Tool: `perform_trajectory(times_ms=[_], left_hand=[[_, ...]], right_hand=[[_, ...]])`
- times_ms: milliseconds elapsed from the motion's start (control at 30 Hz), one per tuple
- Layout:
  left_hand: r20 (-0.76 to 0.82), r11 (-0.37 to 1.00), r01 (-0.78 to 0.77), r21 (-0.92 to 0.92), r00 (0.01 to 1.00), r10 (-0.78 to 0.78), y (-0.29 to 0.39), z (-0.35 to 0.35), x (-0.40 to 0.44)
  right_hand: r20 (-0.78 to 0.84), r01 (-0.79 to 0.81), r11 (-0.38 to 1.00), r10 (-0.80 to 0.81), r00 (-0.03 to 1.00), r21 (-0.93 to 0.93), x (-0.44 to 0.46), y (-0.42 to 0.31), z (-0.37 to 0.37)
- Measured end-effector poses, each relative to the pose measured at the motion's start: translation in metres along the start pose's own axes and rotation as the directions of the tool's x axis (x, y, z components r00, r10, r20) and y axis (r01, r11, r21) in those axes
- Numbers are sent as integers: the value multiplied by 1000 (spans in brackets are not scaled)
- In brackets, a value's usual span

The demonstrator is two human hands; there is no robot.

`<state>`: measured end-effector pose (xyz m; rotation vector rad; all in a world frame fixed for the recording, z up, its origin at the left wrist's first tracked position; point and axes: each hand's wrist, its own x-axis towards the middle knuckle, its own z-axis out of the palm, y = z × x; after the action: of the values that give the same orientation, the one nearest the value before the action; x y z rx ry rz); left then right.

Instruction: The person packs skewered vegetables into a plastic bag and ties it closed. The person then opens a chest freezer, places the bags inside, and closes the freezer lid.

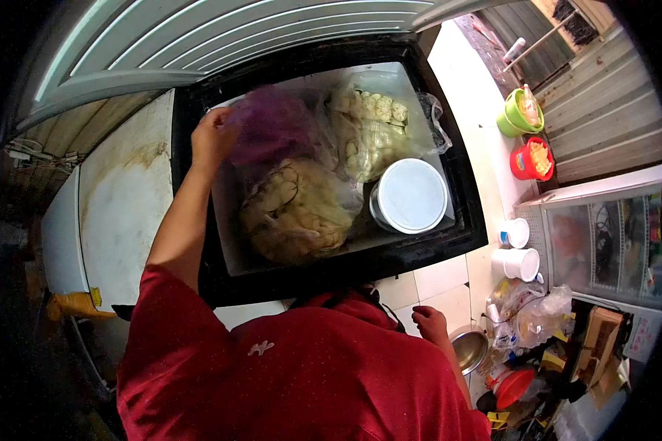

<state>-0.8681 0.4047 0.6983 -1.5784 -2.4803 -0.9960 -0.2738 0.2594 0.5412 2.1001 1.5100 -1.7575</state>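
Note:
My left hand (pixel 215 137) reaches over the left side of an open chest freezer (pixel 353 273), its fingers closed on the edge of a purple plastic bag (pixel 271 126). The bag is smeared, and what it holds is unclear. Below it lies a large clear bag of pale, rounded pieces (pixel 294 217). To its right is another clear bag of whitish, lumpy food (pixel 375 128). A white lidded tub (pixel 412 196) stands in the freezer's right front corner. My right hand (pixel 430 323) hangs low outside the freezer, fingers loosely bent, with nothing visible in it.
The raised freezer lid (pixel 235 37) spans the top. A white, stained cabinet-like surface (pixel 125 206) stands at left. On the right are a green bucket (pixel 513 122), a red bucket (pixel 524 162), white tubs (pixel 515 263), plastic bags (pixel 544 312) and a metal bowl (pixel 469 348).

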Motion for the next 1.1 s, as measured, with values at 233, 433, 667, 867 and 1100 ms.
perform_trajectory(times_ms=[233, 433, 667, 867, 1100], left_hand=[[-526, 801, -599, -14, 686, 503, 134, -143, -20], [-684, 654, -708, 268, 338, 646, 220, -250, -23], [-495, 762, -459, 456, 581, 646, 272, -264, 50], [-414, 810, -336, 481, 728, 547, 281, -264, 53], [-310, 898, -317, 305, 859, 408, 260, -252, -46]], right_hand=[[42, 112, 963, -105, 994, -244, -2, -14, -21], [82, 269, 920, -256, 963, -284, 11, -22, -27], [135, 446, 858, -425, 895, -254, 16, -47, -31], [180, 448, 844, -411, 893, -296, 22, -45, -38], [169, 454, 826, -421, 891, -334, 28, -15, -56]])
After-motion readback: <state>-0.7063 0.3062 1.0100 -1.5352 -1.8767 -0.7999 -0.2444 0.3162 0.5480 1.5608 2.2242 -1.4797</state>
